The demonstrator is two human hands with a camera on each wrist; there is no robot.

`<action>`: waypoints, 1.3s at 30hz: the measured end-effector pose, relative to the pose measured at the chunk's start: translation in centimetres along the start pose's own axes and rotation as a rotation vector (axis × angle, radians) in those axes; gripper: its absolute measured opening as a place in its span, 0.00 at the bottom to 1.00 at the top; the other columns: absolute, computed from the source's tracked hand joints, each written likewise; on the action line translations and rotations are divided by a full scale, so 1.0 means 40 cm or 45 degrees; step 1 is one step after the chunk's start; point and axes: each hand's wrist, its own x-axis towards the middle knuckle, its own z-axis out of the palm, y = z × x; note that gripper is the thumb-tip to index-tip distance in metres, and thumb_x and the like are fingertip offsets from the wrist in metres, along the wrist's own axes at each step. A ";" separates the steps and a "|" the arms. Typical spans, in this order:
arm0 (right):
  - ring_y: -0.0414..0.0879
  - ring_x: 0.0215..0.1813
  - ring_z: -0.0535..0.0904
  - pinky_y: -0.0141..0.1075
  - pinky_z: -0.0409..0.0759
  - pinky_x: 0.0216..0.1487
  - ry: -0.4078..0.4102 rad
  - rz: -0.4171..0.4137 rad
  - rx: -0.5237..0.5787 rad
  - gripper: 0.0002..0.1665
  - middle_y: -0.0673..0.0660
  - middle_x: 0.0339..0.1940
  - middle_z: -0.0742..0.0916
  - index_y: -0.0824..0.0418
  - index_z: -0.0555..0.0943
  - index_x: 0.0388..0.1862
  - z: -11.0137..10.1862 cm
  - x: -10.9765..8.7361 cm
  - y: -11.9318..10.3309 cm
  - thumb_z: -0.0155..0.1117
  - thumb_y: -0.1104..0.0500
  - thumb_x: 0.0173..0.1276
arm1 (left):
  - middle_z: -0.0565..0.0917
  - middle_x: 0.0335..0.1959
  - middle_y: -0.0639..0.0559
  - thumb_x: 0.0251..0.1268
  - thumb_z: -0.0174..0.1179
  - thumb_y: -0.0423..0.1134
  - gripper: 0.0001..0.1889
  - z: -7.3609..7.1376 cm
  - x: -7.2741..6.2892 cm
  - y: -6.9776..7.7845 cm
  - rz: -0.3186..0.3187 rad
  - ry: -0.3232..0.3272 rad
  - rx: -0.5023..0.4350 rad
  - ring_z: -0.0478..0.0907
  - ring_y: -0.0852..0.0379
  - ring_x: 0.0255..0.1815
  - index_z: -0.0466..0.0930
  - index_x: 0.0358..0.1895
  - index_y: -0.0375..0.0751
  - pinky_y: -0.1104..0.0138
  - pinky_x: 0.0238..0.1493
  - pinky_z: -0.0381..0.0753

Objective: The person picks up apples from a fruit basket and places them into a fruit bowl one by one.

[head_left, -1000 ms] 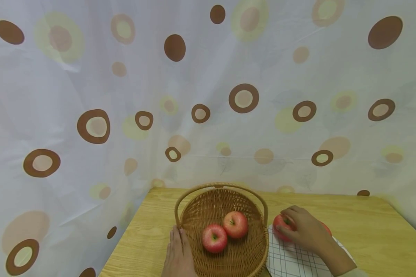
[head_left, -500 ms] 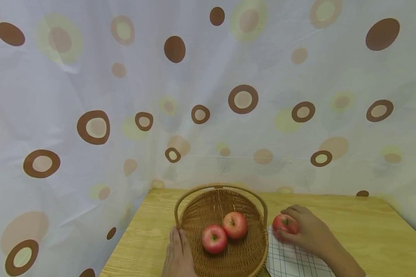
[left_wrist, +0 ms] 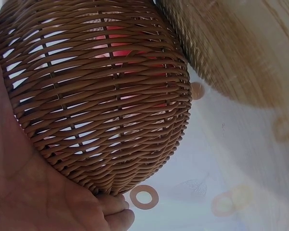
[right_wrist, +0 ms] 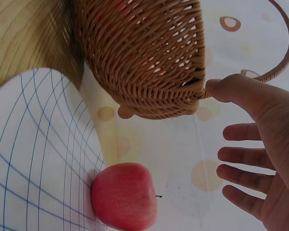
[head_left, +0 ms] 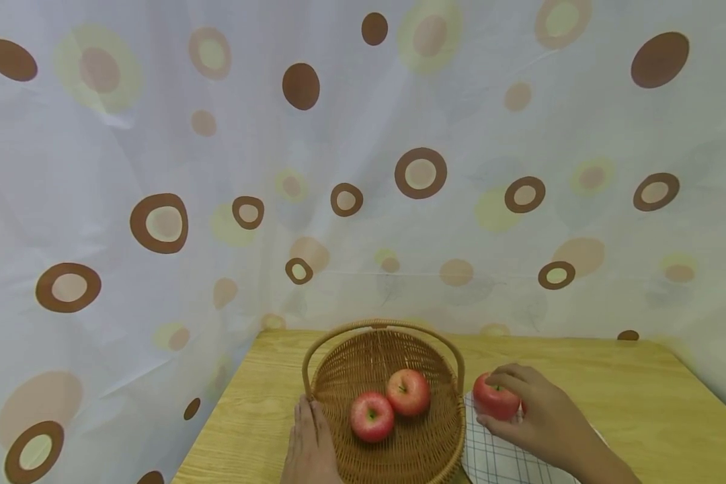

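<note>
A brown wicker basket [head_left: 441,450] with an arched handle holds two red apples, a nearer apple [head_left: 372,417] and one behind it [head_left: 408,392]. My left hand [head_left: 311,444] lies along the basket's left side, fingers straight; its palm [left_wrist: 33,183] rests against the weave in the left wrist view. To the right, another apple [head_left: 496,396] sits on a white plate [head_left: 502,450] with blue grid lines. My right hand [head_left: 544,417] is beside that apple, thumb and fingers spread apart. A sliver of red shows behind this hand, mostly hidden.
The wooden table [head_left: 653,403] extends to the right of the plate and left of the basket. A pale curtain [head_left: 363,134] with brown and beige circles stands behind the table and along its left side. The basket handle [head_left: 378,324] arches over the basket's far side.
The right hand's fingers have drawn back from the top of the apple on the plate and spread wider, so more of it shows. The left hand has stayed against the basket.
</note>
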 end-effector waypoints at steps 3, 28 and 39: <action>0.44 0.49 0.88 0.36 0.89 0.41 0.030 -0.030 0.015 0.29 0.44 0.51 0.88 0.45 0.89 0.48 -0.002 0.001 -0.012 0.91 0.45 0.47 | 0.65 0.78 0.21 0.58 0.72 0.51 0.48 0.001 0.001 0.000 -0.001 -0.006 0.000 0.69 0.26 0.77 0.67 0.74 0.19 0.39 0.69 0.78; 0.34 0.54 0.81 0.26 0.84 0.49 -0.038 -0.195 0.175 0.31 0.38 0.55 0.85 0.44 0.86 0.56 0.017 0.010 -0.108 0.88 0.46 0.54 | 0.67 0.76 0.20 0.58 0.72 0.49 0.46 0.008 -0.002 -0.006 0.033 0.033 0.002 0.71 0.25 0.75 0.67 0.73 0.18 0.39 0.67 0.79; 0.39 0.57 0.84 0.38 0.88 0.50 -0.120 -0.252 0.144 0.29 0.38 0.59 0.85 0.44 0.86 0.58 0.033 0.025 -0.138 0.84 0.43 0.59 | 0.66 0.76 0.20 0.53 0.74 0.58 0.54 0.009 -0.001 -0.015 0.047 0.030 0.010 0.71 0.25 0.75 0.67 0.73 0.18 0.39 0.66 0.79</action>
